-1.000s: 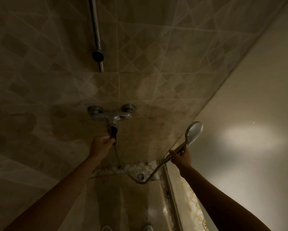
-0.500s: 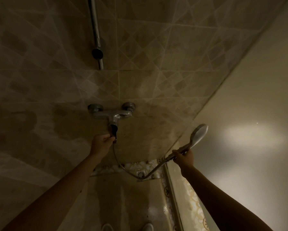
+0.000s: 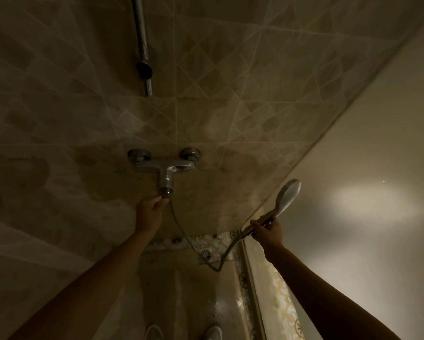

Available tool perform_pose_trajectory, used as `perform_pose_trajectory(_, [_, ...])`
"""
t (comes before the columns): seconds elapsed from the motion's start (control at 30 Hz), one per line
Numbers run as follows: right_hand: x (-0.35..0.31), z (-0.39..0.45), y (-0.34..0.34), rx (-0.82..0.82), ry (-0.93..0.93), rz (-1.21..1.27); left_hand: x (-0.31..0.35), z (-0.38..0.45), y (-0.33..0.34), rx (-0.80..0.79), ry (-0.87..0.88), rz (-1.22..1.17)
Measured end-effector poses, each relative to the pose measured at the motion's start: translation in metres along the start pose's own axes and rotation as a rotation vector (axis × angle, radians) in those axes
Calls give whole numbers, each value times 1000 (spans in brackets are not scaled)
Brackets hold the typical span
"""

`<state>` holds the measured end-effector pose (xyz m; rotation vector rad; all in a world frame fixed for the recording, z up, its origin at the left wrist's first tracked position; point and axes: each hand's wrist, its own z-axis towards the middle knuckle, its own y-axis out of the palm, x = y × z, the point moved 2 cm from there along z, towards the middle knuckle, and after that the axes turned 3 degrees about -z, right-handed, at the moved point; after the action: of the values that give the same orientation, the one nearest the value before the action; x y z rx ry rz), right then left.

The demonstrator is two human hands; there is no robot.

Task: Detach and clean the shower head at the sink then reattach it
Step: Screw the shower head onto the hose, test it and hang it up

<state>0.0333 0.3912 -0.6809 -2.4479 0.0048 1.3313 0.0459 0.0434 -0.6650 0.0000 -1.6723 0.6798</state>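
A chrome shower head points up and to the right, and my right hand grips its handle near the hose end. A metal hose sags from the handle down to the floor level and rises to the outlet of the wall mixer tap. My left hand pinches the hose nut right under that outlet. The room is dim.
A vertical chrome rail with a dark holder is fixed to the tiled wall above the tap. A floor drain sits below the hose loop. A pale glossy wall stands on the right. Two shoe tips show at the bottom.
My right hand has carried the shower head a little up and to the right. My left hand stays at the hose nut under the tap.
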Motion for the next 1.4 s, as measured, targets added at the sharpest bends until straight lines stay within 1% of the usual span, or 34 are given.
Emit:
perform_pose_trajectory(0.17, [6,-6,6,-16,-33,-120,2,-6,4,71,-9,-9])
perform_pose_trajectory(0.3, [4,-15,8,-30,-88,-168,5,-7,4,60,-36,-15])
perform_pose_trajectory(0.43, [-2,-26,9,-58,-124,-159,9,-12,5,68,-61,53])
perform_pose_trajectory(0.57, [-8,-35,8,-95,-132,-130,10,-22,7,45,-153,96])
perform_pose_trajectory(0.67, [-18,-42,5,-175,-157,-104,4,-37,15,-44,-236,132])
perform_pose_trajectory(0.77, [-29,-52,3,-252,-191,-103,7,-53,29,-203,-242,158])
perform_pose_trajectory(0.93, [-52,-65,3,-346,-239,-90,31,-76,62,-500,-231,-18])
perform_pose_trajectory(1.0, [-61,-69,3,-379,-274,-118,43,-83,75,-584,-214,-106])
perform_pose_trajectory(1.13, [-73,-74,5,-455,-342,-118,70,-93,88,-668,-142,-272])
perform_pose_trajectory(1.2, [-77,-76,5,-503,-365,-99,80,-94,89,-682,-73,-302])
perform_pose_trajectory(1.27, [-79,-79,5,-534,-378,-69,85,-93,89,-674,-32,-323])
perform_pose_trajectory(1.4, [-83,-82,4,-551,-412,-15,87,-90,90,-626,-40,-317])
